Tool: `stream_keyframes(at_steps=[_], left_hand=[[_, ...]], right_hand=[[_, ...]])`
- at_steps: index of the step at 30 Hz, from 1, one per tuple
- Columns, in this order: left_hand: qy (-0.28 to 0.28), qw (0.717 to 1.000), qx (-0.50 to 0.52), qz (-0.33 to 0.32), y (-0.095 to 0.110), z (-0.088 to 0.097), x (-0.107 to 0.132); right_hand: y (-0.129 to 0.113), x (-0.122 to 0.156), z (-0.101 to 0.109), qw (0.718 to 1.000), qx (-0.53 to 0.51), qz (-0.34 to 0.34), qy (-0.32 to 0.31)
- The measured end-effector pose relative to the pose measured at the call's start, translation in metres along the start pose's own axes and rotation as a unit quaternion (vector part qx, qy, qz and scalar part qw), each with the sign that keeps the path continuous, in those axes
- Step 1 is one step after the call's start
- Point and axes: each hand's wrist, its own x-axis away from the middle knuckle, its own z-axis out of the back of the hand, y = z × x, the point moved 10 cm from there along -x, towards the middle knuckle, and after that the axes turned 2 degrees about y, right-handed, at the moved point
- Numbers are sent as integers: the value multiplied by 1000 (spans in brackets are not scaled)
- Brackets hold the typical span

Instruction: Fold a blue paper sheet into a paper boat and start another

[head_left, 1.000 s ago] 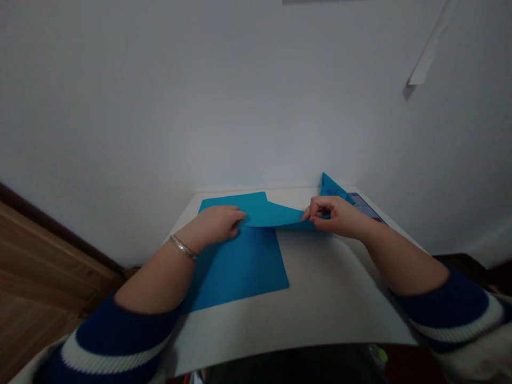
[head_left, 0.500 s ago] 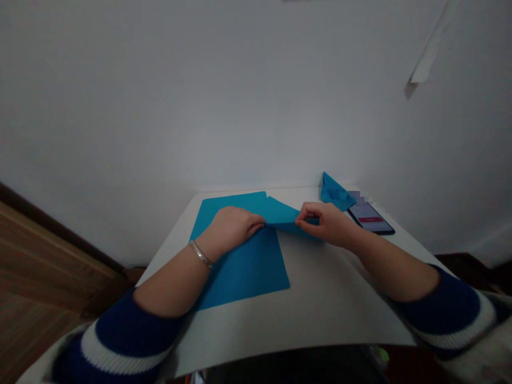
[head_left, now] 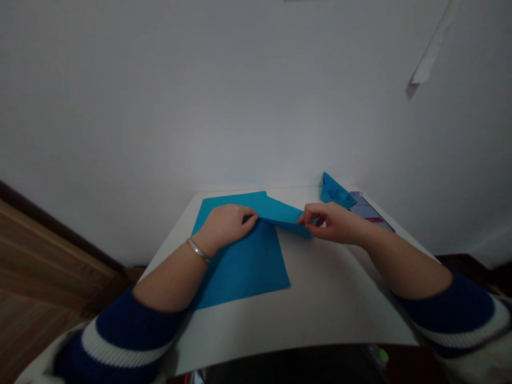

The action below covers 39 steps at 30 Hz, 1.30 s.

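A folded piece of blue paper (head_left: 280, 211) is stretched between my two hands, above the right part of a larger flat blue sheet (head_left: 248, 266). My left hand (head_left: 230, 224) is closed, pinching the paper's left end between thumb and fingers. At the other end, my right hand (head_left: 330, 221) is closed with its thumb and fingertips on the paper's right edge. Its lower flap hangs a little toward me. The fingers of my left hand partly cover the paper's left end.
A folded blue paper shape (head_left: 336, 194) stands at the back right. Beside it lies a phone (head_left: 370, 210) with its screen lit, partly behind my right forearm. The white table (head_left: 320, 298) meets a pale wall (head_left: 256, 106). Wooden furniture (head_left: 48, 277) stands on the left.
Both hands have shifted slightly: my left hand a little left, my right hand a little right along the paper's edge. The folded paper now tilts down more toward the right.
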Motion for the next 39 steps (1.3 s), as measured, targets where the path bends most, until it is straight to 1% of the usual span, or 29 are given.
stream_keyframes(at_steps=[2,5,8,9,11,13,15,17,19,21,23,28,30,33,39], left_hand=[[22,998,43,33,-4,4,-1],[53,990,112,61,-8,5,-2],[76,985,140,62,-6,3,-3],[79,985,144,51,-3,3,-3],[71,985,157,8,9,2,-2],[46,983,172,-50,26,2,1],[30,984,146,-101,43,4,5],[6,980,108,-165,62,2,10],[6,980,74,-183,71,0,13],[19,983,53,-177,73,-2,14],[36,985,66,-152,69,-2,13],[75,985,140,-64,46,0,8],[80,982,164,-40,39,1,6],[84,977,193,-19,33,3,6],[94,969,228,24,24,6,5]], right_hand=[[-7,-1,-2,1000,-14,21,16],[-16,-1,-13,999,-27,42,9],[-21,-1,-23,998,35,41,12],[-22,-2,-24,997,63,36,27],[-23,-2,-25,992,115,19,57],[-27,-2,-26,982,169,18,79],[-32,-2,-25,970,218,23,104],[-34,-2,-21,960,248,19,130],[-33,-1,-18,955,259,10,145],[-33,0,-14,953,261,12,155],[-35,1,-11,952,256,25,165],[-38,1,-4,955,240,18,173],[-40,0,0,954,237,16,182],[-45,1,9,953,225,13,201],[-52,6,23,959,194,16,204]])
